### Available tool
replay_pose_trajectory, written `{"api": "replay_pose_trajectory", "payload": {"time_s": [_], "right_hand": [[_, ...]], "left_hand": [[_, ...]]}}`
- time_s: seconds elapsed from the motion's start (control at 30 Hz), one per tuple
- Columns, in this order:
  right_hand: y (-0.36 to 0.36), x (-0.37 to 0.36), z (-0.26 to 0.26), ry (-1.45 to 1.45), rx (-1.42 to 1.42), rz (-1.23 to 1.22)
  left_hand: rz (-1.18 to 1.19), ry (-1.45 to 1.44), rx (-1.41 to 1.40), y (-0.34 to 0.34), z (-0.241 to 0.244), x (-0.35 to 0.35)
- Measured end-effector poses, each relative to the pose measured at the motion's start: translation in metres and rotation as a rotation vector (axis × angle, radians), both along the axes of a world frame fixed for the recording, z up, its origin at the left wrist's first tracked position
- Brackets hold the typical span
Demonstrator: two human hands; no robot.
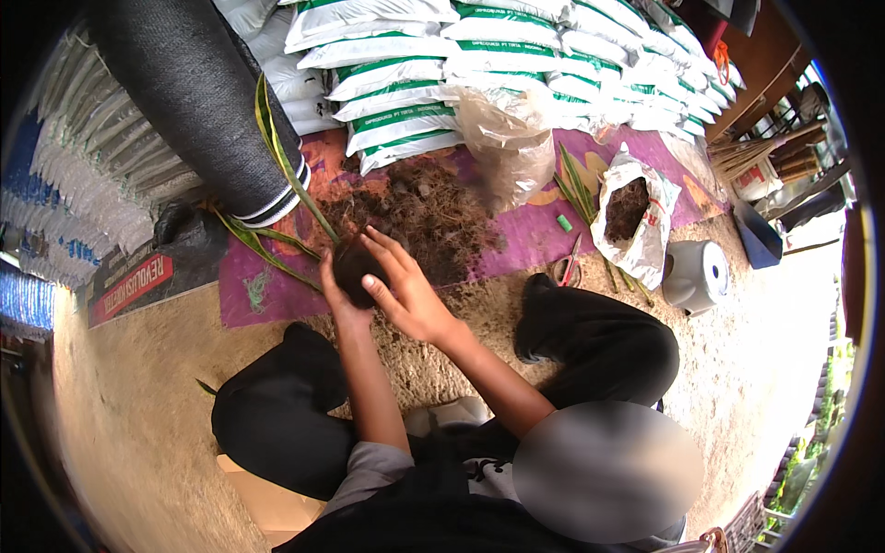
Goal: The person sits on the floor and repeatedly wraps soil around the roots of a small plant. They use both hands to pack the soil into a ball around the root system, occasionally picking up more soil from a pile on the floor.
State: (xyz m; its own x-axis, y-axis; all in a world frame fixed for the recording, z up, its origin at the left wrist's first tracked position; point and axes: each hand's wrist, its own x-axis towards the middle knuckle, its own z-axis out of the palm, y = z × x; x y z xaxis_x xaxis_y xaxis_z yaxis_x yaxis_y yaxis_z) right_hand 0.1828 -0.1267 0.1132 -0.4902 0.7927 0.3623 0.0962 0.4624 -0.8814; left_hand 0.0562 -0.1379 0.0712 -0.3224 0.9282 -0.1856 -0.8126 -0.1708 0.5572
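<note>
Both my hands cup a dark, rounded root ball or small black planting bag (357, 269); which of the two, I cannot tell. My left hand (340, 294) supports its left side, and my right hand (404, 290) lies over its right side with the fingers spread. From its top rises a long snake plant leaf (280, 155) with yellow edges, leaning up and left. Just beyond my hands, a heap of brown fibrous growing medium (435, 214) is spread on a purple sheet (515, 245). More yellow-edged leaves (259, 252) rest left of my hands.
Red-handled scissors (570, 268), an open white sack (632, 211) of brown fibre and a grey container (695, 276) are at the right. A clear plastic bag (511, 148) stands behind the heap. Stacked white-green sacks (401, 117) line the back; a black mesh roll (200, 104) stands left.
</note>
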Motion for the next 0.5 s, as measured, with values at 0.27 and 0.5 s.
{"api": "replay_pose_trajectory", "payload": {"time_s": [0.27,0.5], "right_hand": [[0.061,0.016,-0.063,-0.186,-0.21,-0.197],[0.091,0.062,-0.172,-0.97,-0.418,-0.166]], "left_hand": [[0.039,0.135,0.074,0.015,-0.036,-0.028],[0.042,0.075,0.063,0.022,-0.061,-0.043]]}}
